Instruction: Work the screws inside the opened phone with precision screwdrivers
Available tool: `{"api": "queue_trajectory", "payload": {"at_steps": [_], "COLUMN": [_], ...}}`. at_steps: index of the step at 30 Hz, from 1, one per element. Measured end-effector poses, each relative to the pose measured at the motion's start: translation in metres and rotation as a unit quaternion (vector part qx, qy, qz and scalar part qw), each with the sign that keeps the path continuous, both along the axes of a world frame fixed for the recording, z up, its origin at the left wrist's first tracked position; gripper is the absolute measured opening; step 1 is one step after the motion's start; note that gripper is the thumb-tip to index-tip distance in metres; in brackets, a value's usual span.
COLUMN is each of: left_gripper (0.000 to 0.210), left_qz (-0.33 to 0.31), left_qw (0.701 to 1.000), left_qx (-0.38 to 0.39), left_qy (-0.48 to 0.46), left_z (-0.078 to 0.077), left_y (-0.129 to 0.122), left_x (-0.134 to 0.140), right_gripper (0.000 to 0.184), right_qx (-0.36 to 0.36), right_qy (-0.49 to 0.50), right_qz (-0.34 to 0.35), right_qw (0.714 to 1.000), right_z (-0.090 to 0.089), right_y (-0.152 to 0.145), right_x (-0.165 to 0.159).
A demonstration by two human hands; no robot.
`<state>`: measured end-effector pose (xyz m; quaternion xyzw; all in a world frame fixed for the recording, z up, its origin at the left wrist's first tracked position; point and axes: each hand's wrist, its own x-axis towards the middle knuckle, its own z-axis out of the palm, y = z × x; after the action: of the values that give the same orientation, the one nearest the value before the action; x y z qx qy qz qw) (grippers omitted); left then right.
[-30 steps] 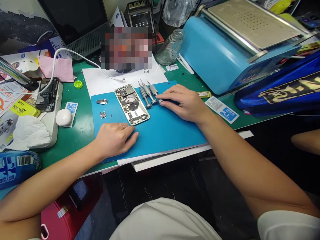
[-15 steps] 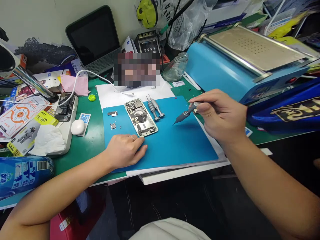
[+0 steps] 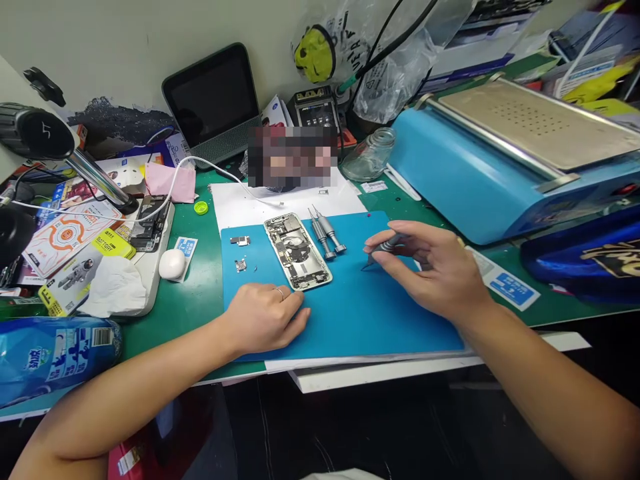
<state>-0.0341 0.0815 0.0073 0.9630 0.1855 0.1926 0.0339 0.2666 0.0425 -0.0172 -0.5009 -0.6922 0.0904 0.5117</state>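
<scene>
My right hand (image 3: pixel 430 267) grips a grey precision screwdriver (image 3: pixel 387 247) between thumb and fingers, with its thin tip pointing down at the right part of the blue mat (image 3: pixel 360 320). My left hand (image 3: pixel 267 317) rests on the mat with its fingers curled, close by the lower end of an opened phone (image 3: pixel 297 250). No object shows in the left fingers, though their undersides are hidden. The phone lies with its inner parts bare. Two more screwdrivers (image 3: pixel 327 233) lie side by side just right of it. Small phone parts (image 3: pixel 241 241) lie to its left.
A blue machine with a metal plate (image 3: pixel 480 167) fills the back right. Behind the mat stand a glass jar (image 3: pixel 373 157) and a dark-screened device (image 3: pixel 213 100). At left are a white earbud case (image 3: pixel 172 265), a lamp stand (image 3: pixel 103 180), boxes and a blue bag (image 3: pixel 55 357).
My right hand has turned the screwdriver to a steeper angle and brought it lower over the mat. My left hand stays by the phone. The whole view has shifted slightly.
</scene>
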Motion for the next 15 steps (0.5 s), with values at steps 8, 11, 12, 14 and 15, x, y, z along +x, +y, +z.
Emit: {"api": "queue_trajectory", "payload": {"at_steps": [8, 11, 12, 14, 15], "left_gripper": [0.026, 0.027, 0.028, 0.030, 0.030], "left_qz": [0.007, 0.006, 0.006, 0.007, 0.009], "left_qw": [1.000, 0.999, 0.999, 0.999, 0.999], "left_qx": [0.009, 0.011, 0.010, 0.007, 0.003], "left_qy": [-0.027, -0.031, -0.031, -0.031, -0.032], "left_z": [0.005, 0.007, 0.008, 0.009, 0.010], "left_y": [0.000, 0.000, 0.000, 0.000, 0.000], "left_x": [0.001, 0.002, 0.002, 0.002, 0.002], "right_gripper": [0.062, 0.063, 0.070, 0.083, 0.085], "right_qx": [0.056, 0.152, 0.181, 0.204, 0.200], "right_qy": [-0.040, -0.088, -0.087, -0.062, -0.043], "right_qz": [0.130, 0.229, 0.247, 0.257, 0.248], "right_qw": [0.989, 0.957, 0.948, 0.943, 0.947], "right_z": [0.054, 0.066, 0.066, 0.059, 0.054], "right_y": [0.023, 0.037, 0.041, 0.047, 0.048], "right_x": [-0.042, -0.058, -0.062, -0.069, -0.071]}}
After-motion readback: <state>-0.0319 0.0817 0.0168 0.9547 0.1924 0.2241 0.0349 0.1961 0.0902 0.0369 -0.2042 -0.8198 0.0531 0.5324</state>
